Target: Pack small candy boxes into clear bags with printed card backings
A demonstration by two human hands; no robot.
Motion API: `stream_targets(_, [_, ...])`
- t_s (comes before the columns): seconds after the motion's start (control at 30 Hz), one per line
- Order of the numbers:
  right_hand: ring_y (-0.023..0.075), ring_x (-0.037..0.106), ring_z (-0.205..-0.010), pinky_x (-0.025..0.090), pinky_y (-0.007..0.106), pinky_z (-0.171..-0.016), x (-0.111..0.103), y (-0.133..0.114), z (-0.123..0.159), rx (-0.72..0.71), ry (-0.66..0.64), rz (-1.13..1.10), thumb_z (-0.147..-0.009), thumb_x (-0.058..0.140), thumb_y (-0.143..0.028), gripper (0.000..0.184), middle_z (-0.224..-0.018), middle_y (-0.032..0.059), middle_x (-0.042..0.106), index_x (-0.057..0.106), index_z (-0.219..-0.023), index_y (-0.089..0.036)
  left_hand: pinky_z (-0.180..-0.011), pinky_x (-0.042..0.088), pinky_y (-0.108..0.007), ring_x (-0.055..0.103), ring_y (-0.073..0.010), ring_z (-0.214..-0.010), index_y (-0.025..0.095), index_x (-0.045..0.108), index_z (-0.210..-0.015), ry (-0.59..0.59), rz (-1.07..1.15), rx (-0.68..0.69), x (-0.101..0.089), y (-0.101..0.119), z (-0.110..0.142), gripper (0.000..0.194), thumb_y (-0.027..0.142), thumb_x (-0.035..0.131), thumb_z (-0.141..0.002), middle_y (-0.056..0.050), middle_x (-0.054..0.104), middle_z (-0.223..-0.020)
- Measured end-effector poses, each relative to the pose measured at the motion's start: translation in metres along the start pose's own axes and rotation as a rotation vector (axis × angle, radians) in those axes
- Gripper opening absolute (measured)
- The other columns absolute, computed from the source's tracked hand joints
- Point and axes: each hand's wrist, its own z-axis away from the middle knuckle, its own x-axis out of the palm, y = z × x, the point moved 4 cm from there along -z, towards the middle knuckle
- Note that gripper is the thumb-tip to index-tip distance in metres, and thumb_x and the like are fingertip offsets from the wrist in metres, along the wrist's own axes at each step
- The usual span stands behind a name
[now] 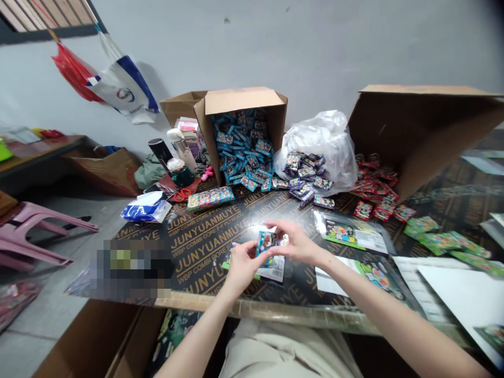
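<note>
Angled toward each other, the left hand [241,265] and right hand [298,244] pinch one blue packet [265,243]

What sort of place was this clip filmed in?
Probably a small packing workshop: an open cardboard box spills blue packets onto the worktop, purple packets lie by a clear plastic bag, and flat printed green pouches sit nearby.
</note>
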Motion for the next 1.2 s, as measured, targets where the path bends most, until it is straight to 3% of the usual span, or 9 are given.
stream_targets(0.1, [0.0265, 0.043, -0.114, 0.038, 0.04, -0.093, -0.005, -0.012, 0.024, -0.031, 0.104, 0.055, -0.057, 0.072, -0.052, 0.1, -0.133, 0.0126, 0.037, 0.021, -0.138, -0.022, -0.063, 0.048, -0.027, 0.061, -0.0156, -0.061, 0.01, 0.065, -0.083, 0.009, 0.424, -0.222, 0.017, -0.011, 0.01, 0.031, 0.035, 0.07, -0.064, -0.004, 0.067, -0.071])
stream_targets(0.2, [0.0298, 0.029, -0.126, 0.024, 0.045, -0.102, 0.003, -0.018, 0.045, -0.058, 0.052, 0.173, -0.06, 0.072, -0.045, 0.097, -0.138, 0.0117, 0.031, 0.02, -0.139, -0.023, -0.065, 0.047, -0.027, 0.061, -0.0139, -0.06, 0.01, 0.066, -0.086, -0.036, 0.518, -0.272, 0.032, -0.016, 0.017, 0.034, 0.034, 0.072, -0.063, -0.004, 0.067, -0.071])
stream_targets(0.3, [0.027, 0.038, -0.119, 0.026, 0.042, -0.1, 0.006, -0.017, 0.063, -0.023, 0.085, 0.186, -0.061, 0.068, -0.03, 0.082, -0.128, 0.0089, 0.043, 0.029, -0.133, -0.024, -0.071, 0.048, -0.031, 0.063, -0.0176, -0.071, 0.012, 0.066, -0.093, -0.177, 0.366, -0.186, 0.037, -0.016, 0.017, 0.037, 0.042, 0.064, -0.071, -0.007, 0.069, -0.08])
stream_targets(0.37, [0.0267, 0.042, -0.114, 0.029, 0.041, -0.098, -0.001, -0.011, 0.074, 0.038, 0.177, 0.191, -0.059, 0.066, -0.027, 0.076, -0.122, 0.0085, 0.047, 0.034, -0.129, -0.023, -0.083, 0.044, -0.037, 0.061, -0.0229, -0.089, 0.015, 0.065, -0.099, -0.243, 0.099, -0.049, 0.031, -0.016, 0.013, 0.04, 0.046, 0.058, -0.075, -0.009, 0.068, -0.095])
stream_targets(0.5, [0.028, 0.043, -0.113, 0.029, 0.042, -0.096, -0.016, 0.007, 0.1, 0.12, 0.234, 0.292, -0.061, 0.067, -0.028, 0.073, -0.121, 0.0091, 0.048, 0.037, -0.127, -0.023, -0.105, 0.014, -0.052, 0.036, -0.03, -0.124, 0.024, 0.054, -0.118, -0.409, -0.626, 0.282, 0.018, -0.024, 0.004, 0.069, 0.042, 0.075, -0.055, -0.01, 0.049, -0.13])
stream_targets(0.6, [0.0292, 0.043, -0.113, 0.03, 0.042, -0.094, -0.017, 0.015, 0.114, 0.127, 0.197, 0.358, -0.064, 0.069, -0.038, 0.078, -0.123, 0.0105, 0.048, 0.033, -0.131, -0.023, -0.104, 0.013, -0.053, 0.036, -0.0284, -0.123, 0.027, 0.044, -0.126, -0.475, -0.924, 0.397, 0.018, -0.031, 0.001, 0.081, 0.037, 0.076, -0.053, -0.009, 0.045, -0.132])
stream_targets(0.77, [0.0286, 0.043, -0.114, 0.03, 0.041, -0.092, -0.006, 0.017, 0.116, 0.124, 0.199, 0.378, -0.066, 0.069, -0.041, 0.077, -0.125, 0.0111, 0.048, 0.033, -0.131, -0.023, -0.096, 0.03, -0.044, 0.046, -0.0276, -0.107, 0.022, 0.038, -0.129, -0.428, -1.012, 0.471, 0.03, -0.02, 0.002, 0.089, 0.034, 0.074, -0.048, -0.009, 0.054, -0.115])
stream_targets(1.0, [0.0287, 0.043, -0.113, 0.028, 0.042, -0.091, -0.005, 0.016, 0.115, 0.172, 0.273, 0.426, -0.066, 0.064, -0.033, 0.068, -0.122, 0.0109, 0.049, 0.037, -0.128, -0.023, -0.106, 0.014, -0.047, 0.043, -0.0272, -0.115, 0.023, 0.024, -0.135, -0.288, -0.901, 0.511, 0.026, -0.006, 0.008, 0.091, 0.034, 0.066, -0.055, -0.009, 0.047, -0.126])
stream_targets(1.2, [0.0268, 0.045, -0.111, 0.026, 0.04, -0.093, -0.005, 0.007, 0.112, 0.092, 0.142, 0.302, -0.061, 0.068, -0.034, 0.073, -0.119, 0.0084, 0.051, 0.037, -0.126, -0.023, -0.108, 0.013, -0.048, 0.042, -0.0263, -0.118, 0.02, 0.014, -0.138, -0.258, -0.866, 0.533, 0.026, -0.004, 0.011, 0.098, 0.03, 0.066, -0.055, -0.011, 0.042, -0.132])
